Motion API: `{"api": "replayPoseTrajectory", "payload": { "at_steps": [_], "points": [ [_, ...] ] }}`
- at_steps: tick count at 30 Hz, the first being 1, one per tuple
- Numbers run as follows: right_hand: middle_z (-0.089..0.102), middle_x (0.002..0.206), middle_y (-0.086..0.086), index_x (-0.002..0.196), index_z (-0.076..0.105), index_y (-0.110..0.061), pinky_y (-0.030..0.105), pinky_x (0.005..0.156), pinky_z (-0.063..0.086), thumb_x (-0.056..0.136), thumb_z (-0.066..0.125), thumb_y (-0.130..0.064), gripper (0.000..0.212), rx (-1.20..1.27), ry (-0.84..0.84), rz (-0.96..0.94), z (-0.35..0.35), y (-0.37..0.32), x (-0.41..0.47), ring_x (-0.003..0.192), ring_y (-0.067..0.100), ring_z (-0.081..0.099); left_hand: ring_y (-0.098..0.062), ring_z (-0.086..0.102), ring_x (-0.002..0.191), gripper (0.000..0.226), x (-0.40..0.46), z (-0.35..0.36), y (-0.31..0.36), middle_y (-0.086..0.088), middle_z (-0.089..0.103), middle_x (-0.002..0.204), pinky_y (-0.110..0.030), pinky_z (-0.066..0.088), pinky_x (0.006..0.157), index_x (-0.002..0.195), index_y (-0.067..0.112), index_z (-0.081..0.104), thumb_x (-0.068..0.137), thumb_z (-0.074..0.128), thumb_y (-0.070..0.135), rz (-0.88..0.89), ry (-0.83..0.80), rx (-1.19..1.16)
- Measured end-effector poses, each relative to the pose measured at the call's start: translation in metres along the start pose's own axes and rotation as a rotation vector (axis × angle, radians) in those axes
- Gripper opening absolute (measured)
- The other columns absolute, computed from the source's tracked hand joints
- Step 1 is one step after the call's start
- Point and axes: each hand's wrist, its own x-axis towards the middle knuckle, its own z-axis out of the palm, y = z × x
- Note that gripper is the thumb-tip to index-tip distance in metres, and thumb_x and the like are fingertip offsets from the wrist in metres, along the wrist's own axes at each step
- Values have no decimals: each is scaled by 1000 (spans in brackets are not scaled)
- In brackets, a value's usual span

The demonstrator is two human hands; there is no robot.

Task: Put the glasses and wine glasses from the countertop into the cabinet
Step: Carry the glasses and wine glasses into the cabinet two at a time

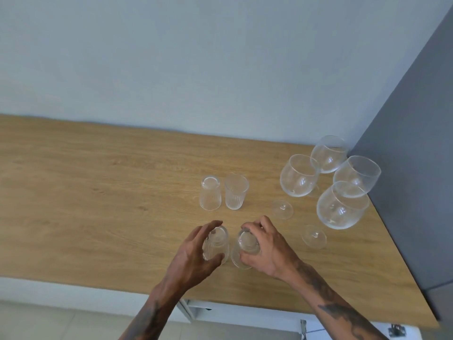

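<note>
- The left hand [196,249] curls around a small clear ribbed glass tumbler [217,244] standing upside down on the light wooden countertop [98,192]; thumb on the near side, fingers arched over the far side. The hand is half open, and I cannot tell whether it has fully closed on the glass.
- The right hand [267,246] clasps a second clear ribbed tumbler [247,246] just beside the first, fingertips and thumb pressed around its upturned base.
- Both forearms reach in from the near edge, wrists bent down, palms facing each other.
- Beyond the hands stand two more clear ribbed tumblers [224,192], close together, one of them inverted.
- Further out to the right of the right hand, four round-bowled clear stemmed wine glasses [328,180] cluster against a dark grey panel [404,168].
- These tumblers look light, rigid, smooth and breakable; the ribs should help against slipping. A firm wrap around the sides, mid-height, seems safest.
- The wine glasses likely need more care: thin bowls, best taken by the stem or cradled under the bowl, one at a time.
</note>
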Motion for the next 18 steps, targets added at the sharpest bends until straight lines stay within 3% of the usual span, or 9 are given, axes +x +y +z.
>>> {"api": "replayPoseTrajectory", "payload": {
  "at_steps": [3, 7, 10, 14, 18],
  "points": [
    [38, 125, -9, 147, 28, -35, 18, 86, 44, 67, 73, -53, 93, 68, -118, 61, -16, 7, -1, 100, 6, 50, 6, 47, 127, 82, 1, -18, -2, 28, 42, 141, -15, 44, 98, 151, 44, 30, 79, 70, 42, 10, -34, -17],
    [50, 131, -9, 142, 41, -30, 10, 74, 43, 76, 70, -36, 72, 146, 10, 138, -54, 18, 21, 99, 2, 58, -5, 57, 119, 66, 38, -67, -6, 9, 55, 135, -30, 52, 94, 143, 33, 46, 78, 56, 44, -24, 79, -88],
    [51, 134, 1, 141, 43, -20, 22, 88, 47, 80, 69, -28, 66, 109, 138, 167, -63, 11, 64, 107, 15, 60, -20, 54, 123, 71, 94, -79, -3, -4, 49, 140, -41, 51, 99, 147, 24, 42, 79, 62, 33, -61, 8, 66],
    [29, 154, 7, 152, 23, -19, 26, 105, 36, 78, 72, -31, 90, 48, 52, 174, -45, -3, 116, 136, 24, 41, -33, 41, 139, 84, 146, -65, -10, -14, 30, 158, -44, 42, 109, 157, 18, 24, 87, 70, 23, -160, -158, 210],
    [20, 160, 5, 155, 19, -18, 35, 116, 33, 79, 75, -35, 96, 43, 13, 168, -23, -10, 137, 145, 23, 29, -32, 44, 139, 75, 149, -48, -18, -14, 36, 158, -47, 42, 113, 156, 12, 29, 92, 66, 25, -173, -184, 151]
  ]
}}
